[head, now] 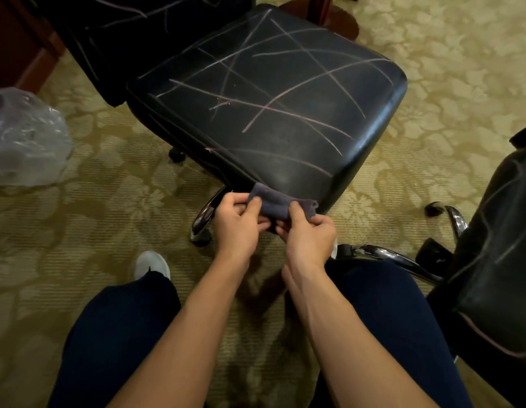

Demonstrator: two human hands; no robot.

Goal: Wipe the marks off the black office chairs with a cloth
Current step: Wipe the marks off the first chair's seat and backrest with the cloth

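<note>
Seen from the head camera, looking down past dark-trousered knees: small dark blue-grey folded cloth held up just in front of the near corner of the seat, not yet touching it; left hand pinching its left end between thumb and curled fingers, right hand pinching the right end the same way, thumbs on top, fingers clamped on the fabric rather than spread; held so, most likely, to fold or bunch the cloth into a firm pad before wiping. Beyond the hands, wide black leather seat of the office chair, crossed all over by pale chalk-like lines, none of them visibly rubbed away; more such lines on the black backrest at upper left; wiping here judged not yet begun. At the right edge, part of a second black chair, likewise streaked, with chrome base legs reaching toward the right knee; placed close by, presumably as the next one to clean. On the patterned yellow-green carpet, a crumpled clear plastic bag well apart at left; white shoe planted near the left knee; contents of the bag too blurred to tell.
</note>
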